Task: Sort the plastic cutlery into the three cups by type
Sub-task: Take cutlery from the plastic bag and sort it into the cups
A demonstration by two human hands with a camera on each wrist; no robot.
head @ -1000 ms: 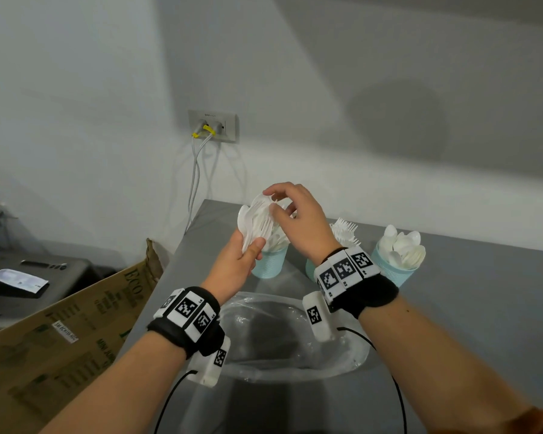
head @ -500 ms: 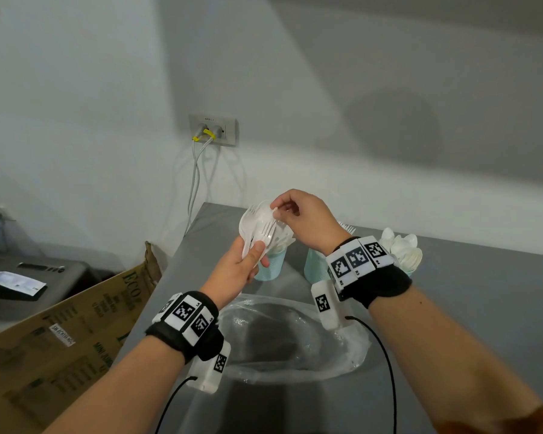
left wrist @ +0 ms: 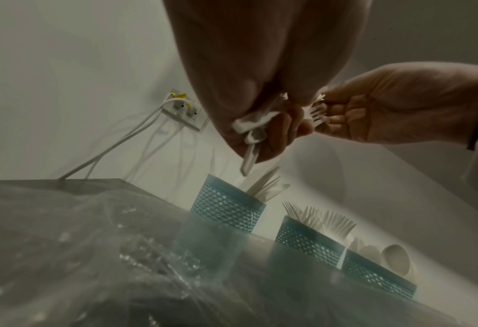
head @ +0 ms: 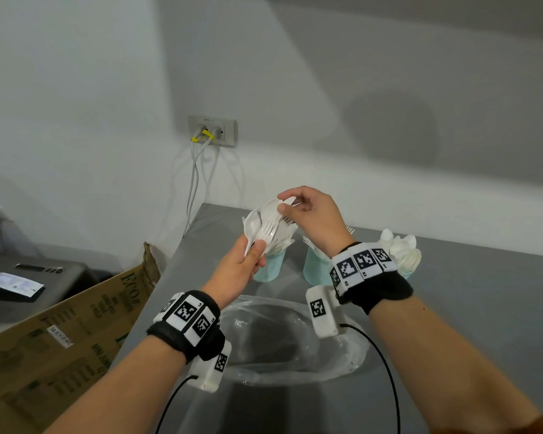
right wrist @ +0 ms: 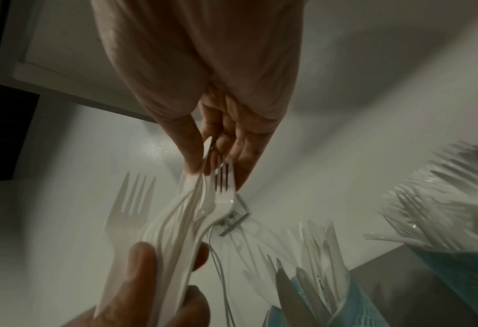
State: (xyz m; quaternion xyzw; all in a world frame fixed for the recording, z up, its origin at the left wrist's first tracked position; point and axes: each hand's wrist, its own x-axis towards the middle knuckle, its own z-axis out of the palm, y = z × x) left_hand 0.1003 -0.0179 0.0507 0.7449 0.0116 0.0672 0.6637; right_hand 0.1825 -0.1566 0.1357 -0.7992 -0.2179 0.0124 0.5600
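White plastic cutlery bundle (head: 265, 228) gripped in left hand (head: 237, 274), right hand (head: 314, 219) pinching one fork (right wrist: 223, 188)

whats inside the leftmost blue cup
White plastic knives stand in the leftmost cup, blades fanning above its rim. Their handles and the cup's bottom are hidden by its wall.

The right hand (head: 314, 219) and its wristband hide most of the middle cup (head: 316, 270); behind the wristband, the right cup's body barely shows, only its spoons (head: 402, 249)
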